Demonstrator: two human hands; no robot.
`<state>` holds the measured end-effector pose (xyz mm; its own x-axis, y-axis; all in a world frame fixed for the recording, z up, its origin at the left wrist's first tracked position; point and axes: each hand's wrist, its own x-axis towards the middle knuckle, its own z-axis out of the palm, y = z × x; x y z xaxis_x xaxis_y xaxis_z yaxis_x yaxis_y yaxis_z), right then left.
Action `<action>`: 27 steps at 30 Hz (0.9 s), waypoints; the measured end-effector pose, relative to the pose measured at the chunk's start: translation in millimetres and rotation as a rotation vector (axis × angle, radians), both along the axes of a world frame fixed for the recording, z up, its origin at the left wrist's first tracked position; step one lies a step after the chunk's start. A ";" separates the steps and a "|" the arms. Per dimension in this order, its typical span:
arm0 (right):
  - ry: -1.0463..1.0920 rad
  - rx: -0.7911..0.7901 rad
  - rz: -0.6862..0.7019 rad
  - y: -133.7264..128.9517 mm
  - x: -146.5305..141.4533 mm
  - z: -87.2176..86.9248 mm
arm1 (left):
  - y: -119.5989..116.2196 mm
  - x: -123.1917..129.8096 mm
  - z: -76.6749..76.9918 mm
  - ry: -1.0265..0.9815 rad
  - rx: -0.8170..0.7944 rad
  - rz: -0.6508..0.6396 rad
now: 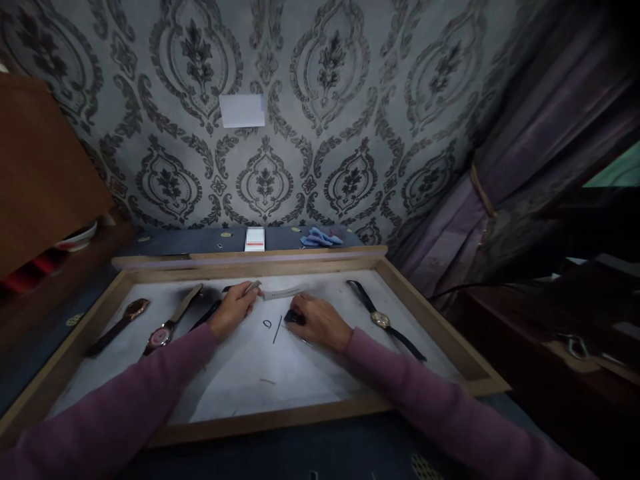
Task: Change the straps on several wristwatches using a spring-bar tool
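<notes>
My left hand (235, 309) is closed, its fingertips pinching the near end of a pale strip with a row of small dark dots, which looks like a watch strap (281, 293). The far end of the strap reaches toward my right hand (317, 321). My right hand is curled round a small black object (294, 318), mostly hidden by the fingers. Just left of it, a thin dark line (277, 330) and a small dark loop (267, 325) show on the white surface; I cannot tell whether they are drawn or loose parts.
A shallow wooden tray (255, 432) surrounds the work. Inside lie a brown watch (135, 309), a pink-faced watch (161, 337) and a black-strapped watch (380, 320). Behind its back edge are a white card (255, 239) and a blue cloth (320, 237). A purple curtain (450, 220) hangs right.
</notes>
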<state>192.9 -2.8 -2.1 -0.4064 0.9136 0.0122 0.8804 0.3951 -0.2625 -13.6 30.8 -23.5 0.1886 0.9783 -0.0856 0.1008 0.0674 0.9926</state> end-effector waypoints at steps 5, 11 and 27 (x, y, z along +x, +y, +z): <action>0.013 -0.008 -0.005 2.4 -0.2 -2.8 | 7.1 4.1 -1.3 0.082 0.044 -0.025; 0.051 -0.007 -0.026 7.7 1.0 -5.7 | 13.5 5.8 -0.1 0.167 0.088 -0.100; 0.100 -0.031 0.018 10.3 5.1 -11.7 | -23.4 -9.0 12.6 0.870 0.521 -0.123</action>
<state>198.1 7.5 -13.8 -0.4212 0.9066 0.0258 0.8417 0.4014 -0.3611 -22.6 7.4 -11.0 0.3655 0.9113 0.1897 0.7782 -0.4109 0.4750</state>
